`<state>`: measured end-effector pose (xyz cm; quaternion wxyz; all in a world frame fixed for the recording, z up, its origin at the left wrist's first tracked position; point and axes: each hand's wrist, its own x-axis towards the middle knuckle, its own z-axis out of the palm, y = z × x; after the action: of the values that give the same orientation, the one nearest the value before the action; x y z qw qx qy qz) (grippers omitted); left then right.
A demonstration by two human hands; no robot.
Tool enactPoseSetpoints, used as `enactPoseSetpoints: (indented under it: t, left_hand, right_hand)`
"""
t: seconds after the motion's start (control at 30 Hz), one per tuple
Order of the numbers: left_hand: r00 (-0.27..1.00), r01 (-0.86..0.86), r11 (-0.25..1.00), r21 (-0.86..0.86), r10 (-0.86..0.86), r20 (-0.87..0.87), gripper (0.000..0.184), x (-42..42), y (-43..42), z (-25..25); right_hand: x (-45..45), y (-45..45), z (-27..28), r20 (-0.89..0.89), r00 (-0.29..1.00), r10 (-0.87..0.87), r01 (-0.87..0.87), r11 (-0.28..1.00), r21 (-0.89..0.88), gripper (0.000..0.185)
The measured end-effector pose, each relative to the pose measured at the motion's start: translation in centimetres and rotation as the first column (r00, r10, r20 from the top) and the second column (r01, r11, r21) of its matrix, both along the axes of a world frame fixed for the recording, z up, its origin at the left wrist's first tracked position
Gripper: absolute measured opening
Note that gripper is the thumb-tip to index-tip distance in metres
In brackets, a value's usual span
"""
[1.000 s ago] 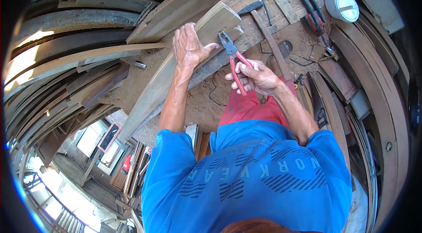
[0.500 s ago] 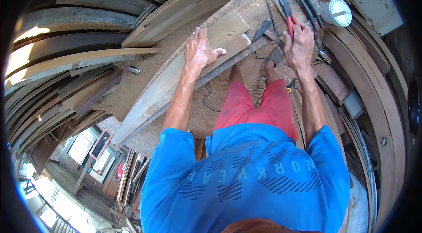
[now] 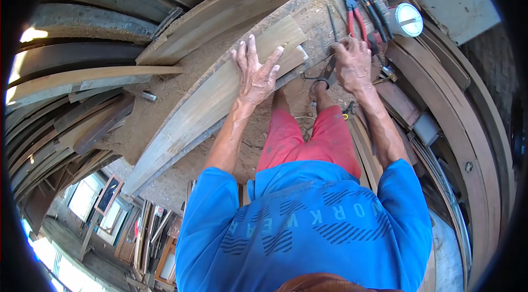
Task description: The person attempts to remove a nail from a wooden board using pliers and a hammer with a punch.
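One head camera, wide and round-edged, looks steeply down and forward over the wearer's own body.
From above, it sees the shirt (image 3: pixel 308 220) closest, filling the lower middle, with the legs (image 3: pixel 308 140) beyond; the left hand (image 3: pixel 256 80) and right hand (image 3: pixel 353 66) lie farther out, above centre. The worktop (image 3: pixel 314 17) runs slantwise across the upper part. The strongly curved view takes in stacked planks (image 3: pixel 470 127) at both sides and distant windows (image 3: pixel 83 197) at lower left, while darkness rounds off the corners.
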<state>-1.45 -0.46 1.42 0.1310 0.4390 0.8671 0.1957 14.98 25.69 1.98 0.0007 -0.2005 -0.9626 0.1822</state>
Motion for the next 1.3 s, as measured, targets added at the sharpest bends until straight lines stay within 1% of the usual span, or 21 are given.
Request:
enactPoseSetpoints:
  t: [0.03, 0.13, 0.23, 0.27, 0.37, 0.4, 0.47, 0.5, 0.53, 0.57, 0.63, 0.73, 0.83, 0.87, 0.97, 1.03, 1.1, 1.17, 1.2, 1.27, 1.3]
  left_hand:
    - [1.000, -0.001, 1.000, -0.014, 0.002, 0.005, 0.065, 0.1, 0.0, 0.1]
    - [0.999, 0.005, 1.000, -0.007, -0.006, -0.033, 0.051, 0.2, 0.8, 0.2]
    - [0.998, 0.017, 0.999, 0.042, -0.015, -0.056, 0.039, -0.3, 1.6, -0.4]
    - [0.998, 0.021, 0.998, 0.065, -0.017, -0.058, 0.035, -0.5, 1.7, -0.7]
    - [0.996, 0.027, 0.995, 0.092, -0.018, -0.090, 0.029, -1.0, 2.5, -1.0]
    - [0.996, 0.023, 0.995, 0.093, -0.015, -0.082, 0.027, -1.1, 2.8, -1.0]
    - [0.998, 0.024, 0.995, 0.096, -0.017, -0.068, 0.026, -1.4, 3.4, -1.1]
    - [0.998, 0.025, 0.995, 0.100, -0.020, -0.056, 0.026, -1.5, 3.5, -1.0]
    - [0.999, 0.028, 0.994, 0.102, -0.023, -0.046, 0.026, -1.6, 3.5, -0.7]
    - [0.999, 0.032, 0.994, 0.102, -0.028, -0.037, 0.026, -1.6, 3.5, -0.5]
    - [0.998, 0.036, 0.993, 0.116, -0.029, -0.059, 0.031, -1.6, 3.8, -0.3]
    - [0.999, -0.019, 0.997, 0.080, 0.022, -0.045, 0.036, -1.4, 4.3, -0.8]
    - [0.996, -0.080, 0.997, 0.009, 0.080, -0.035, 0.040, -1.8, 4.6, -1.3]
    - [0.996, -0.071, 0.997, -0.007, 0.070, -0.053, 0.041, -1.9, 4.5, -1.7]
    - [0.994, -0.073, 0.996, -0.060, 0.068, -0.080, 0.048, -2.0, 3.6, -2.3]
    - [0.993, -0.112, 0.993, -0.042, 0.114, 0.038, 0.045, -1.9, 3.3, -2.4]
    - [0.993, -0.112, 0.993, -0.042, 0.113, 0.028, 0.043, -1.4, 4.1, -2.0]
    - [0.989, -0.143, 0.988, -0.060, 0.144, 0.018, 0.044, -1.1, 4.1, -2.1]
    - [0.989, -0.149, 0.985, -0.082, 0.148, -0.018, 0.045, -1.3, 3.7, -1.9]
    - [0.986, -0.151, 0.985, -0.084, 0.144, -0.082, 0.046, -1.4, 4.0, -1.7]
    - [0.983, -0.139, 0.986, -0.096, 0.126, -0.130, 0.042, -1.4, 4.2, -1.6]
  right_hand:
    - [-0.2, -0.5, 0.1, -0.004, 1.000, 0.017, -0.017, 0.999, 0.040, 0.026]
    - [-0.7, -0.6, -0.3, 0.064, 0.998, -0.005, 0.001, 0.998, 0.068, 0.026]
    - [-0.5, -0.9, -0.6, -0.027, 0.999, -0.027, 0.026, 0.999, -0.030, 0.022]
    - [-0.6, -1.0, 0.5, -0.179, 0.979, -0.101, 0.091, 0.994, -0.062, 0.018]
    - [2.1, -0.7, 1.1, -0.269, 0.882, -0.386, 0.325, 0.914, -0.244, 0.018]
    - [3.4, -0.9, 1.1, -0.234, 0.810, -0.537, 0.454, 0.828, -0.329, 0.020]
    - [7.0, -1.0, -1.1, -0.008, 0.711, -0.703, 0.634, 0.646, -0.425, 0.021]
    - [9.0, -1.2, -2.6, 0.108, 0.638, -0.762, 0.714, 0.534, -0.453, 0.022]
    - [10.7, -1.4, -4.4, 0.211, 0.624, -0.752, 0.750, 0.499, -0.434, 0.025]
    - [13.6, -1.7, -8.6, 0.275, 0.638, -0.719, 0.755, 0.516, -0.405, 0.027]
    - [17.0, -2.8, -14.6, 0.419, 0.634, -0.650, 0.752, 0.394, -0.528, 0.029]
    - [21.0, -5.1, -24.2, 0.530, 0.559, -0.638, 0.798, 0.240, -0.553, 0.032]
    - [21.2, -5.1, -26.3, 0.573, 0.518, -0.635, 0.845, 0.278, -0.456, 0.036]
    - [22.0, -5.6, -29.6, 0.563, 0.543, -0.623, 0.835, 0.328, -0.442, 0.041]
    - [23.6, -6.3, -38.4, 0.466, 0.594, -0.656, 0.790, 0.366, -0.492, 0.051]
    - [23.9, -6.8, -46.6, 0.363, 0.579, -0.730, 0.762, 0.325, -0.560, 0.059]
    - [20.1, -4.1, -44.6, 0.592, 0.430, -0.682, 0.767, -0.069, -0.637, 0.056]
    - [19.1, -2.8, -46.5, 0.807, 0.391, -0.442, 0.821, -0.228, -0.523, 0.062]
    - [18.6, -3.2, -47.1, 0.834, 0.331, -0.441, 0.798, -0.340, -0.497, 0.060]
    - [20.1, -4.6, -51.1, 0.850, 0.370, -0.376, 0.724, -0.456, -0.517, 0.055]
    - [20.3, -6.0, -53.3, 0.849, 0.362, -0.383, 0.707, -0.480, -0.519, 0.053]
